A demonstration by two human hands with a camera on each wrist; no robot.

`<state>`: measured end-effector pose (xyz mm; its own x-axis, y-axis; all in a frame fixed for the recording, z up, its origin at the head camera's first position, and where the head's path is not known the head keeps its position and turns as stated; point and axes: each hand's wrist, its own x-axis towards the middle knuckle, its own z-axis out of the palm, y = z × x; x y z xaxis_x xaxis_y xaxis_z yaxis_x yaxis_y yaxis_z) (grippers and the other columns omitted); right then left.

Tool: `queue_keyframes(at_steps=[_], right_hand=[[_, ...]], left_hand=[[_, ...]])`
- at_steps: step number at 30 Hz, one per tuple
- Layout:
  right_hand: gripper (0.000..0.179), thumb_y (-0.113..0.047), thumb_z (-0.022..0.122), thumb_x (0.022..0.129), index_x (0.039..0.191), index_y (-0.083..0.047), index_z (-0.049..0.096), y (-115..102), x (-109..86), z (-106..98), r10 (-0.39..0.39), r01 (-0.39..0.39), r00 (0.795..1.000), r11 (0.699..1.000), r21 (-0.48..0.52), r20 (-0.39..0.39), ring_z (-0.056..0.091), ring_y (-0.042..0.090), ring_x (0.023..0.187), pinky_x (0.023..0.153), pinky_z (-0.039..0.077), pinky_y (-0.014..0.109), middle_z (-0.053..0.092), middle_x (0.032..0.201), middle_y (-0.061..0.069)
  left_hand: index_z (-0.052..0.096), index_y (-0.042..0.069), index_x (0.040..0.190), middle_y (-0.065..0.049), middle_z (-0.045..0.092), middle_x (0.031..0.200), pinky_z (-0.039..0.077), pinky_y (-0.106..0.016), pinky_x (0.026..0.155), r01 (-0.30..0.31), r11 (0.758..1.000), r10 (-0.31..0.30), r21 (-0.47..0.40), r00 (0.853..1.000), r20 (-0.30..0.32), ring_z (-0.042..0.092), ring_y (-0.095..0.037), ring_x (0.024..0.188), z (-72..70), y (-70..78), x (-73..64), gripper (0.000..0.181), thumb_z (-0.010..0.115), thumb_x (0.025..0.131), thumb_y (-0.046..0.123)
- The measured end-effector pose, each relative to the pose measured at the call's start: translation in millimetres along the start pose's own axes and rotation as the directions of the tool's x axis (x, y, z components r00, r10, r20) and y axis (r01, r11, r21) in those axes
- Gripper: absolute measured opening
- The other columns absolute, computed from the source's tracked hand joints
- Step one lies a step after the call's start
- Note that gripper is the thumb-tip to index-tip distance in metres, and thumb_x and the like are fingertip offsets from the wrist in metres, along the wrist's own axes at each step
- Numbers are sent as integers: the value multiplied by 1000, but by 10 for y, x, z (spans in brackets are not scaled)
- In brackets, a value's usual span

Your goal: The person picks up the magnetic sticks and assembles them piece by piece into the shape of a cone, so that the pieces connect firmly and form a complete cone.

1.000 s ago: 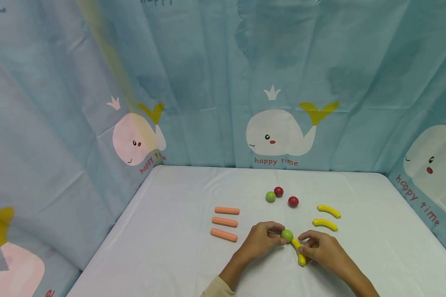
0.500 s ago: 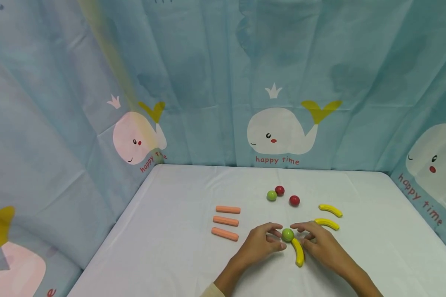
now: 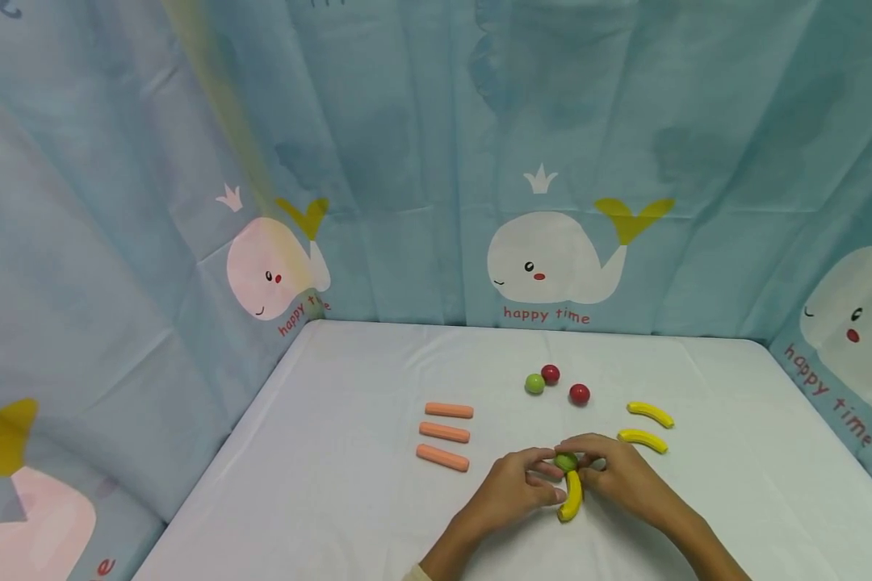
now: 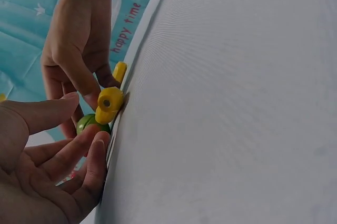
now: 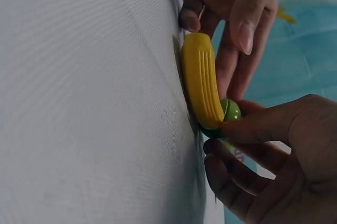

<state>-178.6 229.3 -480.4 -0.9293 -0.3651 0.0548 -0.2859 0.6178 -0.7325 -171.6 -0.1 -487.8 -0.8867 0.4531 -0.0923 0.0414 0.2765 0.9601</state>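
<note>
A small glossy green ball (image 3: 566, 462) sits at the far end of a curved yellow toy banana (image 3: 572, 499) on the white table. My right hand (image 3: 628, 478) pinches the ball, its index finger reaching over the far side; in the right wrist view the thumb lies where the ball meets the banana (image 5: 200, 79). From the left, my left hand (image 3: 510, 491) is loosely spread, fingertips at the ball. Its thumb points toward the banana's side. The left wrist view shows the banana's blunt near end, with the green ball (image 4: 87, 123) partly hidden behind left fingers.
Three salmon-coloured sticks (image 3: 446, 433) lie in a row to the left. Farther back are another green ball (image 3: 534, 383) and two red balls (image 3: 579, 394). Two more toy bananas (image 3: 643, 440) lie beyond my right hand. Blue whale-print cloth (image 3: 407, 266) hangs around the table (image 3: 334, 452).
The right hand has gone from the banana up to the green ball. The banana's near end has swung left, and the ball now shows a dark line.
</note>
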Motion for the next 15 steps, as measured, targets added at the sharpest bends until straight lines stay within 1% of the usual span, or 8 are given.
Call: queue_keyframes(at_steps=[3, 5, 9, 12, 15], right_hand=[[34, -2, 75, 92, 123, -16, 76, -11, -10, 2, 39, -39, 999, 999, 4, -10, 68, 13, 92, 78, 57, 24, 74, 125, 4], [33, -6, 80, 90, 121, -16, 76, -13, -24, 2, 53, -53, 998, 999, 2, -21, 68, 11, 91, 76, 57, 24, 74, 121, 3], [31, -10, 85, 88, 118, -15, 76, -16, -51, 1, 67, -69, 997, 997, -27, -48, 67, 8, 89, 77, 56, 24, 73, 114, -2], [33, -12, 87, 86, 117, -15, 76, -26, -62, 2, 110, -113, 992, 993, -40, -65, 66, 9, 89, 78, 55, 25, 72, 109, -5], [34, -10, 88, 85, 116, -15, 76, -46, -70, 5, 177, -180, 981, 983, -28, -77, 66, 10, 89, 76, 54, 24, 71, 104, -5]], left_hand=[[68, 14, 139, 7, 79, 109, 59, -23, 81, -6, 1000, 6, -7, 1000, -1, 73, -3, 94, 5, -9, 4, 52, 86, 90, 16], [70, 11, 136, 6, 79, 109, 58, -22, 81, -17, 1000, 17, -8, 1000, -5, 73, -2, 94, 6, -17, 9, 50, 87, 89, 15], [72, 8, 131, 6, 78, 107, 57, -19, 80, -50, 999, 50, 7, 999, -14, 71, -1, 93, -2, -34, 24, 46, 88, 88, 14], [72, 7, 131, 6, 77, 105, 56, -18, 81, -73, 997, 73, 16, 997, -22, 71, -2, 93, -9, -47, 34, 46, 87, 88, 13], [73, 6, 130, 6, 77, 104, 56, -19, 84, -91, 996, 92, 23, 995, -38, 71, -3, 94, -12, -57, 50, 45, 87, 87, 13]])
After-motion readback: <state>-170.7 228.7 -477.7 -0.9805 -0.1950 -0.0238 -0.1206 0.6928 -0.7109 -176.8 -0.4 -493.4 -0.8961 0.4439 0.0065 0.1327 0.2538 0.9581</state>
